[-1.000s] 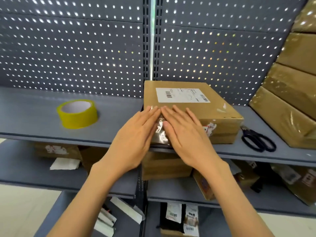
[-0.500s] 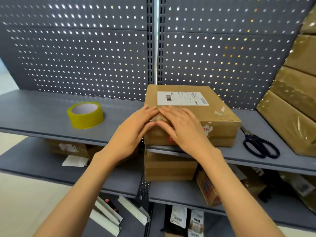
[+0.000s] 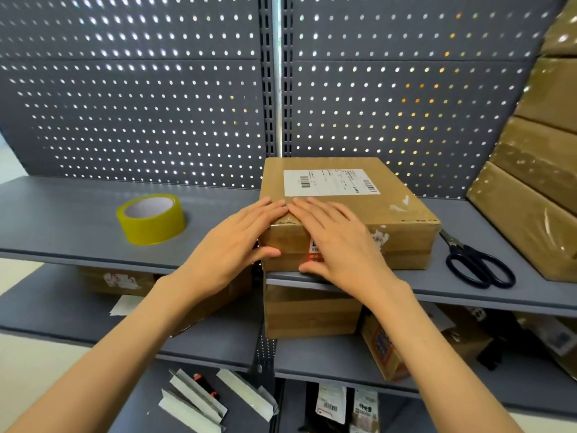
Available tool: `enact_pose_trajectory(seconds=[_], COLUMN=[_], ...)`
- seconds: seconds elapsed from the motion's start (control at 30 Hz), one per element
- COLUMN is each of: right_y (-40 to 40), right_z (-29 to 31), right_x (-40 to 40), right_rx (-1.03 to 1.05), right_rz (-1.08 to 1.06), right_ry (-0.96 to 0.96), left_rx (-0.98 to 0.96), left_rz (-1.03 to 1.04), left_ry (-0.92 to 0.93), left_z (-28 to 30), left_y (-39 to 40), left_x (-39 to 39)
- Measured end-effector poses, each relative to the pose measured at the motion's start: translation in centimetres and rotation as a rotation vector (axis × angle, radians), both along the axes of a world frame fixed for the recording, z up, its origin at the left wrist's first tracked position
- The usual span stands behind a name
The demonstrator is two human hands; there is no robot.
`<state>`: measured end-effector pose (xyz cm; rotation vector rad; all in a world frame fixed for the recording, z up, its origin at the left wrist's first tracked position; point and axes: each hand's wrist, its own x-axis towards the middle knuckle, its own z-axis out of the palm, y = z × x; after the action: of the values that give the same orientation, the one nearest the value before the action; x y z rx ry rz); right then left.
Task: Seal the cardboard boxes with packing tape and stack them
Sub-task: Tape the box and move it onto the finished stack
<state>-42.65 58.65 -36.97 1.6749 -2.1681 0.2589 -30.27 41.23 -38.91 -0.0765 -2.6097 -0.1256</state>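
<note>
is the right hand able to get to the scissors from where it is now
Probably yes. The right hand lies flat on the cardboard box, holding nothing, and the scissors lie in the open on the same shelf, right of the box.

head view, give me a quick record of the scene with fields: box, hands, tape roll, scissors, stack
box: cardboard box on the shelf, label up
left hand: flat on the near left corner
right hand: flat beside it, pressing the clear tape
tape roll: yellow, left of the box
scissors: right of the box
stacked boxes: far right
</note>
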Motion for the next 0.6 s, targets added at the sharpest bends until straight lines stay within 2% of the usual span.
enact_pose_trajectory(seconds=[0.07,0.1,0.2,0.3,0.4,0.6], right_y=[0.0,0.0,-0.2,-0.6,-0.8,-0.6], right_z=[0.7,1.2,2.3,1.6,0.2,0.1], right_x=[0.1,0.2,0.2,0.4,0.2,-0.1], right_rx=[0.001,0.005,-0.064,-0.123,-0.158,-0.127], right_rz=[0.024,0.043,0.034,-0.007,-0.019,0.013], right_ry=[-0.053,-0.126,-0.302,-0.201,-0.107,-0.119], left_rx=[-0.041,0.004,0.387,0.535,0.498,0.305], left_rz=[-0.038,-0.056,-0.088,-0.094,-0.102,-0.089], left_ry=[-0.029,-0.038,-0.025,0.040,0.049,0.034], left_z=[0.3,0.5,1.4,1.2,0.8,1.3], left_y=[-0.1,0.0,0.6,0.3,0.0,-0.6], left_x=[0.1,0.2,0.4,0.0,-0.3,-0.2])
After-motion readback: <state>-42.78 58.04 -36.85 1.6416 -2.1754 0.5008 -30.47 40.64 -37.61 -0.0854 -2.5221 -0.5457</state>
